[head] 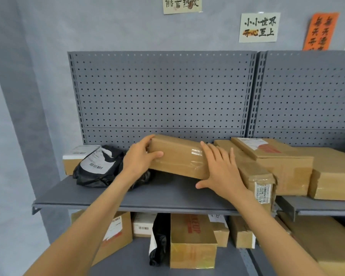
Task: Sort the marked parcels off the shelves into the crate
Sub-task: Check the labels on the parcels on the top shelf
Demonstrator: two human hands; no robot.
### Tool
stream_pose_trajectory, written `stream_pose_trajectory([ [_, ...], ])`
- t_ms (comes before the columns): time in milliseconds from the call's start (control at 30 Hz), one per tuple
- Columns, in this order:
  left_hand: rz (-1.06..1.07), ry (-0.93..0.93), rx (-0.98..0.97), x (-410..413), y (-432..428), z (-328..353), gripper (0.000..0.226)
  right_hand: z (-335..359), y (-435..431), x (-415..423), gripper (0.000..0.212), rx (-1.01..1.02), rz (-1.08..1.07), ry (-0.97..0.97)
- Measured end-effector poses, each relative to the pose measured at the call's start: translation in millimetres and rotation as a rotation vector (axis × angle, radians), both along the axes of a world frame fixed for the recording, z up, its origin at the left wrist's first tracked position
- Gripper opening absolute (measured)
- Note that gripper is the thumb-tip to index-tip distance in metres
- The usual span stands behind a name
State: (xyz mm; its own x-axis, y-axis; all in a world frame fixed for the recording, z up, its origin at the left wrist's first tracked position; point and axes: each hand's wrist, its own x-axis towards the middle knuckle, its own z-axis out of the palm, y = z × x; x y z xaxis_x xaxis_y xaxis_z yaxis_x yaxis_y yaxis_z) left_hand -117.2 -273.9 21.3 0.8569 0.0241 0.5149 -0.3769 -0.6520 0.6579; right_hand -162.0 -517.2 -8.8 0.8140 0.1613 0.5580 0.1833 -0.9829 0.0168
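A taped cardboard parcel (pixel 177 156) lies lengthwise on the upper shelf (pixel 157 198) of a grey metal rack, in front of the pegboard back panel (pixel 163 92). Both hands are on it. The left grip (pixel 139 158) holds the parcel's left end, with the thumb pressed on the front face and the fingers curled over the top corner. The right grip (pixel 221 170) lies flat against the parcel's right end over the clear tape, fingers straight and spread, the thumb stretched out below the parcel's lower edge. It clasps nothing. Whether the parcel's underside rests on the shelf or is just off it, I cannot tell.

Just left of the parcel, touching its lower left corner, slumps a black poly mailer (pixel 100 166) with a white barcode label. Farther left of the parcel stands a small box with a white label (pixel 76 158). Right of the parcel, right behind the flat hand, lies a long brown box (pixel 255 174) with a label on its near end. Beyond that is a bigger box with red print (pixel 277 156). Below the parcel, on the lower shelf, stand more parcels, among them a brown box with red lettering (pixel 193 242) and a black bag (pixel 159 240).
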Motion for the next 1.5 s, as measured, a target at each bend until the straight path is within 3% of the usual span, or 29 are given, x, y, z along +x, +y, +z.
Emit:
stream_pose_trajectory([
  [100, -0.039, -0.058, 0.031, 0.8, -3.8, 39.0, 0.065, 12.3, -0.6, 2.2, 0.118, -0.109, -0.077, -0.121],
  [233, -0.148, -0.12, -0.075, -3.8, -1.7, 74.5, 0.069, 29.5, -2.8, 3.1, 0.111, 0.035, -0.051, -0.254],
  [333, -0.208, -0.078, -0.254, -1.5, 7.9, 81.5, 0.076, 42.4, -4.6, -1.4, 0.111, 0.329, 0.032, -0.282],
  [467, -0.176, 0.136, -0.328, 2.0, 8.2, 56.0, 0.093, 53.6, 1.2, 1.3, 0.107, 0.985, 0.245, -0.136],
  [533, -0.227, 0.216, -0.411, 2.7, 2.9, 40.2, 0.09, 53.3, 9.6, 5.5, 0.105, 1.244, 0.333, -0.058],
  [667, -0.293, 0.266, -0.561, 9.0, 0.8, 26.0, 0.091, 44.2, 21.0, 13.1, 0.099, 1.399, 0.382, -0.002],
  [833, -0.141, 0.204, -0.489, 18.4, 16.8, 16.6, 0.11, 35.8, 21.6, 13.1, 0.077, 1.459, 0.42, 0.082],
  [900, -0.154, 0.201, -0.516, 17.4, 30.9, 21.5, 0.117, 37.4, 15.2, 10.4, 0.068, 1.458, 0.46, 0.136],
  [1000, -0.143, 0.103, -0.447, 14.6, 57.8, 48.3, 0.126, 44.5, 5.6, 3.6, 0.087, 1.324, 0.464, 0.197],
  [1167, -0.312, -0.146, 0.11, 1.6, 80.4, 135.0, 0.125, 73.6, 11.6, -8.6, 0.105, 0.869, 0.392, 0.131],
  [1333, -0.485, 0.046, 0.434, -17.8, 63.9, 197.3, 0.125, 100.5, 19.6, -8.8, 0.11, 0.606, 0.41, 0.141],
  [1500, -0.575, 0.206, 0.341, -20.9, 62.5, 192.7, 0.116, 104.5, 17.9, -7.9, 0.107, 0.517, 0.422, 0.132],
])
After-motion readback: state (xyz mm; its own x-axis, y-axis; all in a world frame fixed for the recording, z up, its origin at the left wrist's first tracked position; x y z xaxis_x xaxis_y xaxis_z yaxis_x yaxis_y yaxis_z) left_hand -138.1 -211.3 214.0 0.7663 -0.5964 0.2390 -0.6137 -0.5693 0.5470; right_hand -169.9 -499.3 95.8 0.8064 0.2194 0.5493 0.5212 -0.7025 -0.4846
